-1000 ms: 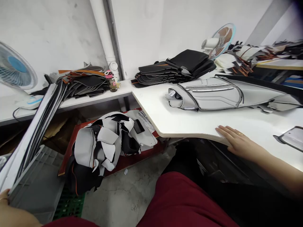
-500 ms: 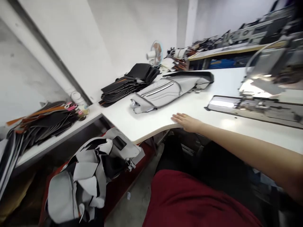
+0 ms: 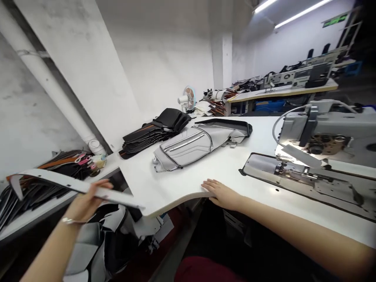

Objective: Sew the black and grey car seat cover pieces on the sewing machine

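My left hand (image 3: pixel 88 203) is closed around a long pale grey strip (image 3: pixel 63 181) with small dark notches, its far end bent down at the left. The strip's near end reaches the corner of the white table (image 3: pixel 141 192). My right hand (image 3: pixel 221 194) lies flat at the table's curved front edge, fingers stretched out and holding nothing. Beyond it, a grey sewn cover piece (image 3: pixel 188 149) with a silver zipper and dark piping lies on the table. To the right stands a sewing machine (image 3: pixel 317 137), its lamp lit over the needle area.
Black panels (image 3: pixel 152 133) are stacked at the table's back left. Dark and orange strips (image 3: pixel 58 168) lie on a ledge at far left, near pink-handled scissors (image 3: pixel 84 159). Below the left corner sits a heap of grey pieces (image 3: pixel 85 250). A fan (image 3: pixel 188 98) stands behind.
My left hand has come into view at the left, holding the grey strip. My right hand stays flat on the table edge. The view has tilted upward, showing more of the sewing machine.
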A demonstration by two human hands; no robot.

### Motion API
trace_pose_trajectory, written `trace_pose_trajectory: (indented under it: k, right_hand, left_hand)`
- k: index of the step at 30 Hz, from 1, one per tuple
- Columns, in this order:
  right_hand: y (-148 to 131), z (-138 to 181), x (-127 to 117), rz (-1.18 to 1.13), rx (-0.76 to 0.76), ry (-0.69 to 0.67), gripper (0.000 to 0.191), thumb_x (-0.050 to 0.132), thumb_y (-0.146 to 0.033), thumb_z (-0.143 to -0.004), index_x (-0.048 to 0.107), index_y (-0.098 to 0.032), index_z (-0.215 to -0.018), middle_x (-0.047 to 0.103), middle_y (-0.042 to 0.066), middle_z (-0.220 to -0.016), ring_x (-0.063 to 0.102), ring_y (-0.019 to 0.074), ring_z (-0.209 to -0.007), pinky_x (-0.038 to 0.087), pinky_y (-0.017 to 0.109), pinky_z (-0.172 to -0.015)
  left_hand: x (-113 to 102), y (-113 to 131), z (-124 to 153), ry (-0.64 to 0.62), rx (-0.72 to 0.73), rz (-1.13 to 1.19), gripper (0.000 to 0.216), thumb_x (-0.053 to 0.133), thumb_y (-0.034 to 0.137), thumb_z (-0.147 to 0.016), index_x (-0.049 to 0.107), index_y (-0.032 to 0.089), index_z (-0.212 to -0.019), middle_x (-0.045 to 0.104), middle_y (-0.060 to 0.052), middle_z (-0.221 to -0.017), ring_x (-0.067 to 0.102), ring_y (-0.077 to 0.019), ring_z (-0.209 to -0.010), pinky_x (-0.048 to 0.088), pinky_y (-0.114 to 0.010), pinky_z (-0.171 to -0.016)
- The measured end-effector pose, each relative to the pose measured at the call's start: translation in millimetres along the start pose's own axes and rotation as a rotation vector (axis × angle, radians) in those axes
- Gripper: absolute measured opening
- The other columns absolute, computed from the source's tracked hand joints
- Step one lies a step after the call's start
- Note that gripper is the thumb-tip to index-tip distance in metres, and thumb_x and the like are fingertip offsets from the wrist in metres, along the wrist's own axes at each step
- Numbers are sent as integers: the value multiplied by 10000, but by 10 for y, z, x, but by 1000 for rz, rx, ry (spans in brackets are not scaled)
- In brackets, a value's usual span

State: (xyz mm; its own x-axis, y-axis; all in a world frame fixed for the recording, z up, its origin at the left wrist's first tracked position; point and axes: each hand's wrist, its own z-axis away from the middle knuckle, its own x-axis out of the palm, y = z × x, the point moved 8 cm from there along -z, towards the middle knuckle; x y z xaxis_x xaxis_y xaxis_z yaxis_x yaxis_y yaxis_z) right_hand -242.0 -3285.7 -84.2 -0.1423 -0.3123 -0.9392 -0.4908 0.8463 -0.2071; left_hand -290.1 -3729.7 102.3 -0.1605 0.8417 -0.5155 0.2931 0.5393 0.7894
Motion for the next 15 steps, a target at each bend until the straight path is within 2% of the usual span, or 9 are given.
trace_pose_trajectory:
  k: [2, 4, 6, 8, 9, 10, 12, 14, 15]
  right_hand:
    - [65, 146, -205, -78, 26, 115, 606, 497, -199, -868, 367, -124, -1455, 424, 179, -1458, 397, 290, -1367, 378, 502, -1131]
    - [139, 317, -451, -81, 52, 259, 668, 494, -211, -876, 266, -125, -1498, 357, 180, -1501, 351, 278, -1397, 392, 487, -1126]
    - [230, 469, -681, -33, 56, 401, 738, 524, -234, -870, 192, -98, -1515, 282, 187, -1538, 255, 286, -1442, 376, 488, -1137]
    - [373, 590, -841, 28, 50, 513, 743, 540, -270, -878, 200, -71, -1508, 259, 197, -1545, 187, 299, -1462, 343, 498, -1153]
    - [465, 634, -872, 46, 49, 534, 727, 553, -305, -880, 245, -63, -1493, 298, 204, -1526, 200, 311, -1457, 331, 510, -1155]
    - [566, 665, -861, 44, 52, 520, 704, 575, -349, -874, 318, -63, -1464, 381, 209, -1479, 265, 323, -1432, 336, 518, -1148]
    - [753, 696, -742, -13, 65, 409, 599, 624, -411, -840, 511, -92, -1333, 586, 191, -1282, 489, 327, -1277, 394, 517, -1100]
    - [852, 712, -594, -77, 70, 280, 423, 625, -398, -836, 635, -134, -1165, 681, 148, -1085, 619, 297, -1084, 451, 499, -1040]
    - [866, 717, -550, -92, 67, 244, 328, 583, -357, -866, 661, -149, -1108, 691, 135, -1043, 636, 279, -1042, 462, 488, -1027]
  left_hand:
    - [878, 560, -188, -221, 229, 72, 663, 506, 834, -714, 717, 244, -929, 685, -69, -892, 595, -200, -632, 547, -379, -574]
    - [1868, 1190, -163, -431, 579, 3, 492, 522, 689, -829, 741, 270, -967, 674, -86, -968, 629, -214, -720, 571, -371, -634]
    - [2768, 1684, 50, -568, 908, -21, 342, 482, 516, -927, 715, 303, -1058, 665, -79, -977, 649, -210, -793, 579, -334, -652]
    - [3553, 1957, 353, -719, 1124, -14, 286, 475, 401, -954, 677, 311, -1136, 660, -61, -943, 651, -188, -787, 581, -306, -666]
    - [3876, 2030, 511, -770, 1203, -15, 270, 487, 372, -953, 673, 298, -1135, 657, -52, -904, 646, -175, -757, 580, -295, -668]
    - [4144, 2075, 669, -798, 1278, -20, 251, 503, 357, -950, 679, 275, -1108, 648, -44, -845, 634, -164, -713, 575, -284, -654]
    - [4500, 2109, 959, -793, 1431, -38, 215, 516, 338, -946, 688, 241, -1032, 608, -26, -719, 607, -155, -648, 558, -265, -597]
    - [4621, 2071, 1127, -780, 1541, -49, 200, 510, 283, -947, 670, 248, -1061, 602, -21, -709, 618, -165, -703, 559, -267, -618]
    - [4588, 2025, 1128, -773, 1563, -42, 221, 513, 252, -942, 649, 260, -1116, 629, -28, -773, 634, -174, -788, 571, -281, -684]
